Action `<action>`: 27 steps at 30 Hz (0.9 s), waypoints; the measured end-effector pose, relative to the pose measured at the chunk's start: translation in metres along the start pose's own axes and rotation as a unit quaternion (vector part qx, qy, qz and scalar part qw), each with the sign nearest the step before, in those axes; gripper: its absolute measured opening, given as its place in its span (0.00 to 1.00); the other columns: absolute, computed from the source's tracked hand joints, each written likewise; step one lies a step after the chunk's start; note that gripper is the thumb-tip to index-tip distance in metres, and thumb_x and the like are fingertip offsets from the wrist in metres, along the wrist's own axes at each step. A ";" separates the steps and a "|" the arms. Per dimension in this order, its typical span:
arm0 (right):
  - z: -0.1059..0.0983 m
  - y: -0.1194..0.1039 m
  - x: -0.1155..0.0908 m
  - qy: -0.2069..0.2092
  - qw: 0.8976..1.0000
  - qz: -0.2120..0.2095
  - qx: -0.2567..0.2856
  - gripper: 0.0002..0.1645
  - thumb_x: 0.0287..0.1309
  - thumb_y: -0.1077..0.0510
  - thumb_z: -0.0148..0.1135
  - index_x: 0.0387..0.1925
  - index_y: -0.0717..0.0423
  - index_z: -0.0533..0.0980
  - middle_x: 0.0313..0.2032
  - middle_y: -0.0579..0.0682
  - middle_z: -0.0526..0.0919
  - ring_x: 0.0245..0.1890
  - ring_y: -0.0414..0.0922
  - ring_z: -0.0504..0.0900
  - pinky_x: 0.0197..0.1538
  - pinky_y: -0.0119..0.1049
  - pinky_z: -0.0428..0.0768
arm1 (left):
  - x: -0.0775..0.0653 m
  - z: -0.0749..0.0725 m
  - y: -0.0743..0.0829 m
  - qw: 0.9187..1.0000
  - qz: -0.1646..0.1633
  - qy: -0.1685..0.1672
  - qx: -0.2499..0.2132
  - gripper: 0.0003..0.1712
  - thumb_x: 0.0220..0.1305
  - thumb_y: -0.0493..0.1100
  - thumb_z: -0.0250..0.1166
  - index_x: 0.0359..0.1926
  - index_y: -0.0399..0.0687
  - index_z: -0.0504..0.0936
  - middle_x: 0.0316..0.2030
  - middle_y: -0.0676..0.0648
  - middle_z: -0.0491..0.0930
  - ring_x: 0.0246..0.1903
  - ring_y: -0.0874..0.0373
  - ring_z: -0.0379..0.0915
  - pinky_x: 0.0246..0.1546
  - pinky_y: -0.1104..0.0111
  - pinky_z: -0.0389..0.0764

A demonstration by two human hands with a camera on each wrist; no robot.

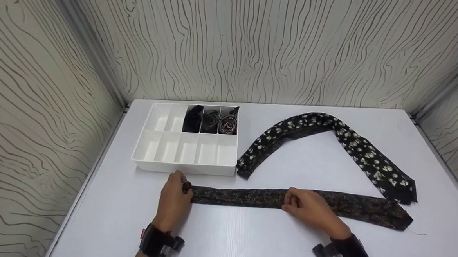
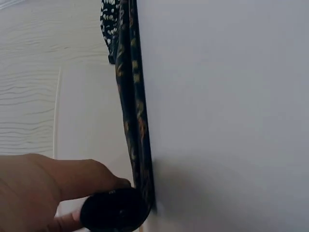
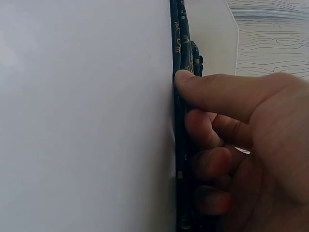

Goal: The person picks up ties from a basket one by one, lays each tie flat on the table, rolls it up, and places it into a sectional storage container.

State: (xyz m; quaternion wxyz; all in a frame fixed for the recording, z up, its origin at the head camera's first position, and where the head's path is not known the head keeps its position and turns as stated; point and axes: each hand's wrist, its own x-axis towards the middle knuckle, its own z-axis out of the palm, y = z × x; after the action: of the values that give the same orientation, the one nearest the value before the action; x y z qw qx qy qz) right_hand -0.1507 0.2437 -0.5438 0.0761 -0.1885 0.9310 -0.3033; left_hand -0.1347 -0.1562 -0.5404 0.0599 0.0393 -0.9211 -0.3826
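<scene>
A dark patterned necktie [image 1: 241,197] lies stretched lengthwise across the white table, its wide pointed end to the right. My left hand [image 1: 175,200] holds the small roll at its left end; the left wrist view shows this dark roll [image 2: 115,210] between thumb and fingers. My right hand [image 1: 311,209] pinches the tie near its middle. In the right wrist view the thumb [image 3: 193,89] lies along the tie's edge and the other fingers are curled against the cloth.
Behind my left hand stands a white divided tray [image 1: 185,167] with three rolled ties, including a black one [image 1: 192,119], in its back right compartments. A black necktie with pale flowers [image 1: 363,153] lies bent at the back right. Patterned panels [image 1: 233,46] enclose the table.
</scene>
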 end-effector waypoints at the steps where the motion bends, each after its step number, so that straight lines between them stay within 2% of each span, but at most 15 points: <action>1: 0.001 0.000 0.000 0.000 1.000 0.001 0.000 0.08 0.64 0.51 0.74 0.34 0.40 0.79 0.25 0.34 0.78 0.24 0.30 0.72 0.31 0.29 0.72 | -0.001 0.001 0.001 1.000 0.007 -0.009 -0.007 0.11 0.67 0.32 0.69 0.45 0.42 0.76 0.42 0.47 0.76 0.43 0.54 0.76 0.43 0.63 0.81; 5: 0.002 0.000 0.000 0.002 1.000 0.003 0.001 0.09 0.64 0.51 0.75 0.34 0.40 0.79 0.25 0.34 0.78 0.24 0.30 0.72 0.31 0.29 0.72 | -0.003 0.002 0.003 1.000 0.011 -0.022 -0.018 0.03 0.72 0.36 0.66 0.44 0.44 0.85 0.41 0.49 0.75 0.39 0.59 0.73 0.42 0.67 0.78; 9: 0.002 0.000 0.000 0.006 1.000 0.006 -0.007 0.09 0.63 0.52 0.75 0.34 0.40 0.79 0.25 0.34 0.78 0.24 0.30 0.71 0.31 0.29 0.72 | -0.003 0.001 0.003 1.000 -0.005 -0.016 -0.005 0.09 0.71 0.37 0.65 0.50 0.41 0.85 0.44 0.44 0.76 0.35 0.56 0.73 0.37 0.65 0.76; 13: 0.002 0.001 0.001 0.005 1.000 0.006 -0.006 0.09 0.62 0.52 0.75 0.33 0.40 0.79 0.25 0.34 0.78 0.24 0.30 0.72 0.31 0.29 0.72 | -0.002 0.003 0.007 1.000 -0.010 -0.024 0.013 0.13 0.67 0.39 0.70 0.50 0.41 0.81 0.44 0.41 0.76 0.35 0.53 0.76 0.35 0.62 0.79; 16: 0.002 0.002 0.001 0.005 1.000 0.003 -0.004 0.09 0.62 0.52 0.75 0.33 0.40 0.79 0.25 0.34 0.78 0.24 0.30 0.72 0.31 0.28 0.72 | 0.000 0.009 0.012 1.000 0.012 -0.025 0.006 0.13 0.63 0.36 0.72 0.46 0.42 0.80 0.42 0.44 0.76 0.38 0.53 0.77 0.38 0.61 0.81; 20: 0.002 0.001 0.001 0.004 1.000 0.000 -0.005 0.09 0.62 0.52 0.75 0.33 0.40 0.79 0.25 0.34 0.78 0.24 0.30 0.72 0.31 0.28 0.72 | 0.003 0.018 0.019 0.998 0.047 -0.030 -0.011 0.16 0.60 0.31 0.73 0.45 0.43 0.77 0.41 0.48 0.74 0.37 0.56 0.74 0.36 0.65 0.79; 23: 0.001 0.000 0.001 -0.001 1.000 -0.001 -0.013 0.10 0.63 0.52 0.75 0.33 0.39 0.79 0.25 0.34 0.77 0.24 0.30 0.71 0.31 0.28 0.71 | 0.003 0.023 0.023 0.996 0.071 -0.048 -0.022 0.16 0.60 0.31 0.76 0.41 0.45 0.77 0.41 0.50 0.72 0.38 0.59 0.72 0.38 0.69 0.77; 27: -0.001 -0.004 0.002 -0.014 1.000 0.009 -0.026 0.10 0.64 0.52 0.74 0.33 0.40 0.78 0.25 0.34 0.76 0.24 0.31 0.70 0.31 0.29 0.70 | 0.003 0.021 0.021 0.990 0.104 -0.086 -0.044 0.09 0.64 0.37 0.76 0.37 0.46 0.81 0.46 0.50 0.72 0.41 0.58 0.72 0.41 0.70 0.77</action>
State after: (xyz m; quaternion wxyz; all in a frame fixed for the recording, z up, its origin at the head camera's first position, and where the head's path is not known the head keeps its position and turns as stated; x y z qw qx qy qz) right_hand -0.1515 0.2410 -0.5406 0.0869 -0.1863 0.9390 -0.2756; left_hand -0.1414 -0.1266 -0.5398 0.0213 -0.0925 -0.9041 -0.4165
